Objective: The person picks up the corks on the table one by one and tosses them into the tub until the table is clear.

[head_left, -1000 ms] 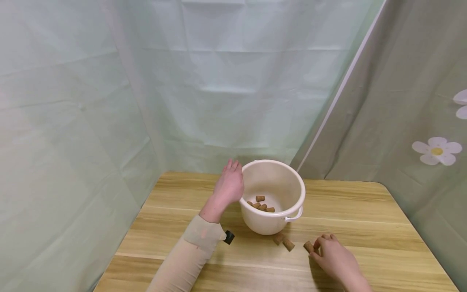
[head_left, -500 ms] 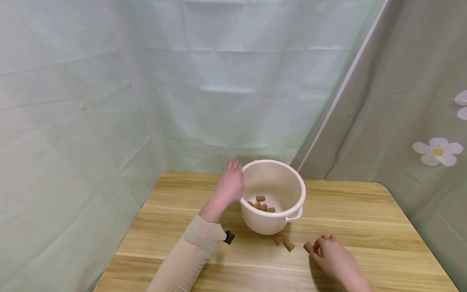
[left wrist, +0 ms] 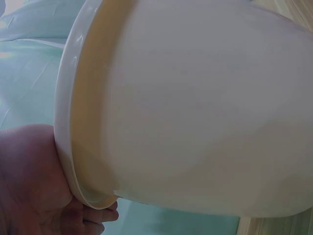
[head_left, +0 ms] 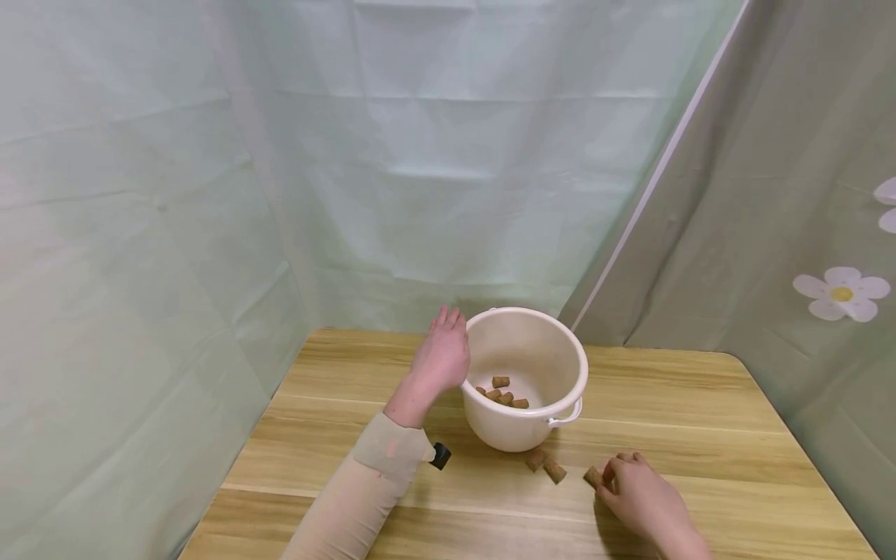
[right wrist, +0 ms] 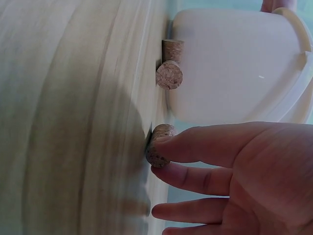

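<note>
A white bucket [head_left: 514, 424] stands upright on the wooden table, with several brown corks [head_left: 500, 382] lying inside. My left hand [head_left: 442, 354] holds the bucket's left rim; in the left wrist view the fingers [left wrist: 93, 216] bend past the rim, while the thumb's tip is hidden. At the front right, my right hand [head_left: 645, 495] pinches a cork [head_left: 592, 476] between thumb and forefinger, low at the tabletop. The right wrist view shows this cork [right wrist: 159, 155] tipped on its side, the other fingers spread apart. Two more corks [head_left: 554, 470] lie between this hand and the bucket, close to its base.
The wooden table [head_left: 336, 381] has pale green curtains [head_left: 434, 194] behind it and on the left. A grey flowered curtain [head_left: 756, 218] hangs at the right. The bucket's handle [head_left: 565, 415] hangs on its right side. A black piece [head_left: 439, 455] sticks out from the left sleeve.
</note>
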Demonstrator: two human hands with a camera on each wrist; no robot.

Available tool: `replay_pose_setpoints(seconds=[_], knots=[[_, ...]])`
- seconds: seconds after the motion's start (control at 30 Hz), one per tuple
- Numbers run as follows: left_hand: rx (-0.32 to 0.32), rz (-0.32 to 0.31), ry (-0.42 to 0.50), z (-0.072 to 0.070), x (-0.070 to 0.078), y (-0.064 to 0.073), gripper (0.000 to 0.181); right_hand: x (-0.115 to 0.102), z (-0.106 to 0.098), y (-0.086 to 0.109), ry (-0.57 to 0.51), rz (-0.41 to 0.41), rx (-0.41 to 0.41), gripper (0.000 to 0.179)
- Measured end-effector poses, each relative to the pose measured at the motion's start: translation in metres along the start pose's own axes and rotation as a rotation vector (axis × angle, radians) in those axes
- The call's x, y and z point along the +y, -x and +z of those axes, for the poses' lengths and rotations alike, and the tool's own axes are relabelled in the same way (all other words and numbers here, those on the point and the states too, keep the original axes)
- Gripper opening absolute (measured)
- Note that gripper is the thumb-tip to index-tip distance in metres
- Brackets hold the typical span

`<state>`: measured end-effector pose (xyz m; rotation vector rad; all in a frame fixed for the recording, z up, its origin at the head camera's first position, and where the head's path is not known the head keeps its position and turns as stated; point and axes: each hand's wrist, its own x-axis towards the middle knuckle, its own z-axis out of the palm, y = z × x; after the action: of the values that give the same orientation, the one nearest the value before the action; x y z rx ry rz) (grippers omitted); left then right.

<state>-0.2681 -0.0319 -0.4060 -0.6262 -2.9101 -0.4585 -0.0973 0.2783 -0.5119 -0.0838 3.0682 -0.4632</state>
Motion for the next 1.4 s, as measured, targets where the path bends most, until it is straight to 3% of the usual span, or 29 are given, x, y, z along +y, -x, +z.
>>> replay_pose_setpoints(seconds=[1.4], knots=[[0.012, 0.001, 0.009, 0.0018, -0.0013, -0.0008, 0.048, -0.0009, -0.0099, 0.0028, -0.012, 0.023, 0.003, 0.015]])
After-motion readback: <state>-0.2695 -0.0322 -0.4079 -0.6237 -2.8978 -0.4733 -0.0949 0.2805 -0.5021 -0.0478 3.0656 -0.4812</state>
